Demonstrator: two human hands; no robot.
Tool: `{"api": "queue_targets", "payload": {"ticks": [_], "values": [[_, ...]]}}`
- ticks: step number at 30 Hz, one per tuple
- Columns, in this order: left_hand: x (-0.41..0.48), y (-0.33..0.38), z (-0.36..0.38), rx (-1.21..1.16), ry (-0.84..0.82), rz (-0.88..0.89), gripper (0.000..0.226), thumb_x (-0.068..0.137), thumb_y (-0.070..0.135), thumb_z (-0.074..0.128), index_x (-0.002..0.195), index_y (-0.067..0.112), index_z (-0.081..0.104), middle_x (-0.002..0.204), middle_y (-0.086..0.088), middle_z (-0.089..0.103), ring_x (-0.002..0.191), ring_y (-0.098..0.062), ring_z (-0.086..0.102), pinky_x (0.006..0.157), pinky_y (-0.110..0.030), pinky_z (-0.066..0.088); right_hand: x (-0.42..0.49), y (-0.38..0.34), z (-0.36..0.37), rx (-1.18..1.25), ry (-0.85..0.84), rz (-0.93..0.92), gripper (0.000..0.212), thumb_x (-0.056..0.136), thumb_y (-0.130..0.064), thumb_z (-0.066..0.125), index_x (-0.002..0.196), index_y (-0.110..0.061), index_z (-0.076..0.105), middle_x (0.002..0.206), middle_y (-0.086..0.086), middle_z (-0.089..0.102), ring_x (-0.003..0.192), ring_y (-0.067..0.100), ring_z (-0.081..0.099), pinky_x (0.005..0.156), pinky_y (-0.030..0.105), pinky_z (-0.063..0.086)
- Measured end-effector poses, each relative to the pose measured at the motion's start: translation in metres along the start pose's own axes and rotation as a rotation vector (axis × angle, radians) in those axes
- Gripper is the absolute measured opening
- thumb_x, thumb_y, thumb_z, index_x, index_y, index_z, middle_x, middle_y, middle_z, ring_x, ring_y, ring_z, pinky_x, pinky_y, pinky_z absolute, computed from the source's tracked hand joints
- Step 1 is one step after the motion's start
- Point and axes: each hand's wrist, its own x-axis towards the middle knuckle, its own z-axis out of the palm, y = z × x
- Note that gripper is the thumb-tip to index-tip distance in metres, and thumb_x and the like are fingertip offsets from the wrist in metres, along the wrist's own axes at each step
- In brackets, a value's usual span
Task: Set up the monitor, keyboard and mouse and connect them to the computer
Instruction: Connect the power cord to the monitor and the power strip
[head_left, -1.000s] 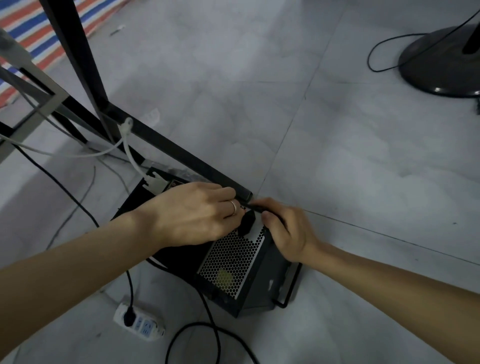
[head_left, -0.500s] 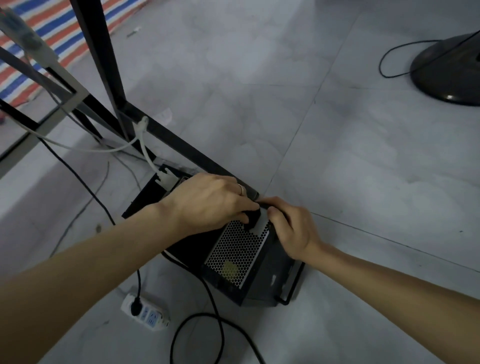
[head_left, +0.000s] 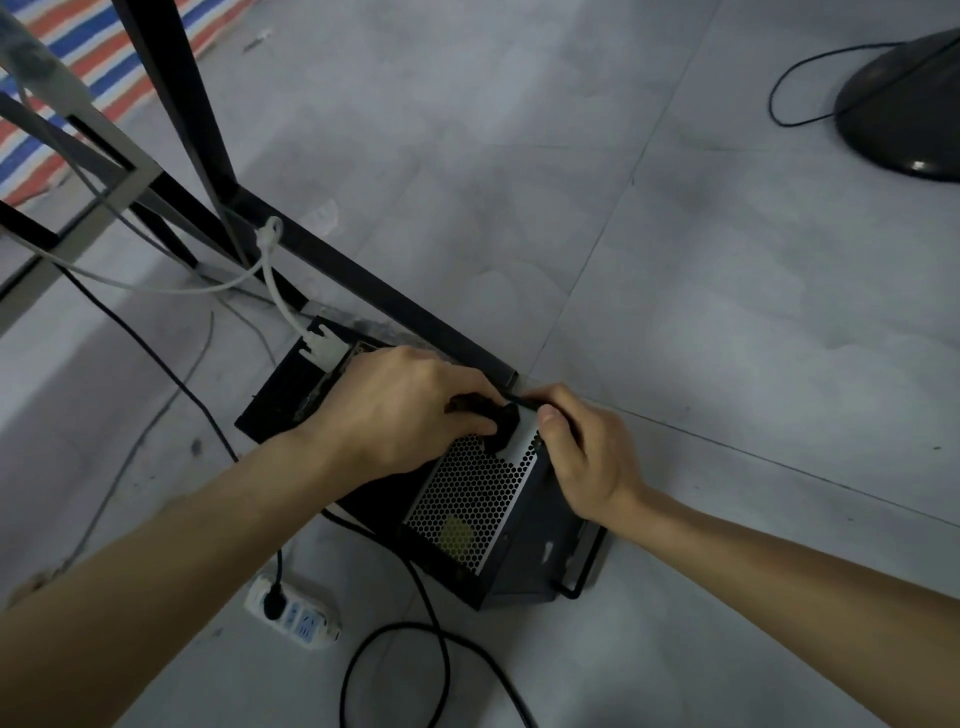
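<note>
Computer (head_left: 524, 551) lay on the floor (head_left: 675, 312), rear panel up, tucked against the foot of the desk frame (head_left: 363, 286). Left hand (head_left: 395, 410) had its fingers curled round the black power plug (head_left: 501, 428), at the corner just above the mesh grille (head_left: 467, 499). Couldn't tell if it was fully seated. Right hand (head_left: 587, 462) pinched the power cable (head_left: 524, 401) just behind the plug, heel of the hand on the case edge.

Handling notes, my read:
- Plug body looks like rigid moulded plastic, so that's the place to grip. Push straight in. The cable is flexible and would probably buckle if pushed on.
- Case is probably heavy sheet metal and unlikely to slide, but bracing it makes sense. Edges may be sharp.
- Grille looks thin, so don't lean on it.

White connector (head_left: 323, 349) sat at the far end of the panel, and its white cable (head_left: 275, 280) was looped on the frame. Power strip (head_left: 293, 616) sat near the case with one black plug in it.
</note>
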Motion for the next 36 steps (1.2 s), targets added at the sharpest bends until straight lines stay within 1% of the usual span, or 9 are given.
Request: {"api": "queue_targets", "payload": {"ticks": [6, 8, 11, 16, 19, 23, 28, 32, 36], "values": [[-0.008, 0.001, 0.008, 0.005, 0.000, -0.020, 0.031, 0.093, 0.046, 0.062, 0.123, 0.042, 0.065, 0.109, 0.007, 0.066, 0.102, -0.012, 0.063, 0.084, -0.038, 0.054, -0.005, -0.014, -0.007, -0.165, -0.019, -0.111, 0.039, 0.102, -0.033, 0.031, 0.123, -0.017, 0.060, 0.064, -0.023, 0.045, 0.053, -0.001, 0.048, 0.050, 0.013, 0.030], [-0.008, 0.000, 0.009, 0.010, 0.006, -0.033, 0.032, 0.093, 0.049, 0.061, 0.124, 0.043, 0.064, 0.111, 0.007, 0.067, 0.104, -0.011, 0.062, 0.085, -0.038, 0.054, -0.012, -0.014, -0.009, -0.217, -0.047, -0.155, 0.043, 0.104, -0.033, 0.030, 0.134, -0.015, 0.054, 0.087, -0.018, 0.058, 0.066, 0.000, 0.054, 0.054, 0.019, 0.043], [-0.010, -0.003, 0.010, 0.034, 0.048, -0.013, 0.034, 0.091, 0.053, 0.061, 0.124, 0.042, 0.064, 0.114, 0.008, 0.067, 0.108, -0.013, 0.060, 0.087, -0.037, 0.052, -0.026, -0.013, -0.014, -0.259, -0.124, -0.194, 0.051, 0.105, -0.040, 0.024, 0.148, -0.017, 0.042, 0.136, 0.001, 0.056, 0.112, 0.012, 0.059, 0.085, 0.026, 0.053], [-0.033, 0.002, 0.013, 0.253, 0.358, 0.031, 0.055, 0.088, 0.042, 0.068, 0.140, 0.033, 0.052, 0.136, 0.002, 0.060, 0.126, -0.023, 0.052, 0.101, -0.045, 0.042, -0.029, -0.029, -0.021, -0.283, -0.023, -0.169, 0.048, 0.102, -0.037, 0.037, 0.142, -0.012, 0.047, 0.144, 0.005, 0.042, 0.126, 0.010, 0.047, 0.099, 0.006, 0.032], [-0.066, -0.005, 0.018, 0.079, 0.640, -0.205, 0.057, 0.091, 0.031, 0.067, 0.144, 0.033, 0.047, 0.141, 0.000, 0.053, 0.129, -0.024, 0.046, 0.104, -0.045, 0.039, -0.040, -0.051, -0.016, -0.327, 0.114, -0.349, 0.046, 0.092, -0.027, 0.056, 0.134, -0.008, 0.053, 0.147, 0.012, 0.037, 0.133, 0.014, 0.038, 0.112, 0.023, 0.025], [-0.124, -0.030, 0.056, -0.277, 0.831, -0.578, 0.057, 0.093, 0.023, 0.063, 0.146, 0.030, 0.044, 0.137, -0.007, 0.050, 0.122, -0.021, 0.044, 0.101, -0.037, 0.042, -0.072, -0.088, 0.014, -0.336, -0.052, -0.702, 0.044, 0.078, -0.015, 0.070, 0.121, -0.007, 0.064, 0.132, 0.013, 0.054, 0.123, 0.027, 0.052, 0.101, 0.041, 0.039], [-0.224, -0.039, 0.150, -0.416, 0.610, -0.908, 0.052, 0.093, 0.019, 0.062, 0.142, 0.024, 0.046, 0.139, -0.013, 0.048, 0.124, -0.033, 0.046, 0.096, -0.049, 0.048, -0.129, -0.094, 0.075, -0.342, -0.526, -0.835, 0.038, 0.083, -0.017, 0.064, 0.121, -0.009, 0.064, 0.120, 0.007, 0.063, 0.110, 0.025, 0.057, 0.092, 0.037, 0.044], [-0.293, -0.014, 0.227, -0.600, 0.105, -1.180, 0.054, 0.096, 0.026, 0.059, 0.147, 0.022, 0.040, 0.148, -0.012, 0.040, 0.129, -0.034, 0.045, 0.101, -0.046, 0.046, -0.163, -0.061, 0.116, -0.586, -0.963, -0.550, 0.046, 0.089, -0.022, 0.052, 0.134, -0.009, 0.052, 0.127, 0.011, 0.057, 0.110, 0.029, 0.056, 0.088, 0.039, 0.049], [-0.338, 0.034, 0.293, -0.799, -0.302, -1.279, 0.046, 0.098, 0.030, 0.054, 0.142, 0.019, 0.046, 0.144, -0.010, 0.048, 0.125, -0.030, 0.053, 0.097, -0.035, 0.049, -0.183, -0.036, 0.142, -1.092, -1.321, -0.229, 0.050, 0.097, -0.040, 0.044, 0.140, -0.014, 0.044, 0.132, 0.009, 0.055, 0.115, 0.027, 0.056, 0.082, 0.033, 0.047]]}}
